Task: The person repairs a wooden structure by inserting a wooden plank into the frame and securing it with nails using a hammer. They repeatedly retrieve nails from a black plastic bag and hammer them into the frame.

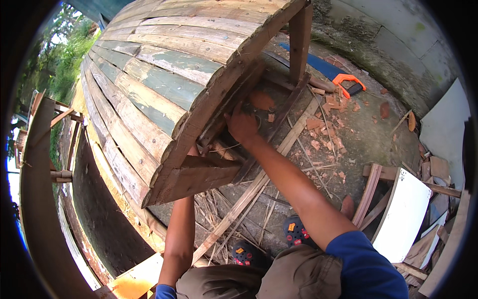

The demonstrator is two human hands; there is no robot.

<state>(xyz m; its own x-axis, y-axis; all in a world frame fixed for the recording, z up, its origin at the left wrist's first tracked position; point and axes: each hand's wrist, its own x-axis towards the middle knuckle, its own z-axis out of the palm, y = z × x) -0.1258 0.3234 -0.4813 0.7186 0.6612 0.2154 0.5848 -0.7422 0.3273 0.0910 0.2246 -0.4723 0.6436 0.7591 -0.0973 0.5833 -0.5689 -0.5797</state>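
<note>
A large planked wooden structure [164, 65], curved like an overturned boat hull, fills the upper middle, its boards worn with patches of green paint. I reach into its open framed end. My right hand [243, 125] is inside the opening, against the inner edge of the thick curved end board [224, 84], with a finger and thumb apart; its other fingers are in shadow. My left forearm passes behind the lower crosspiece [199, 175]. Only a bit of my left hand [193, 150] shows above that crosspiece, near thin sticks, its fingers hidden.
A handsaw [318, 67] with an orange handle lies on the concrete right of the frame, near scattered reddish chips [328, 124]. A long wooden strip [259, 182] slants across the floor before my feet. Scrap boards and a white panel [402, 214] stand at right, below a block wall [393, 45].
</note>
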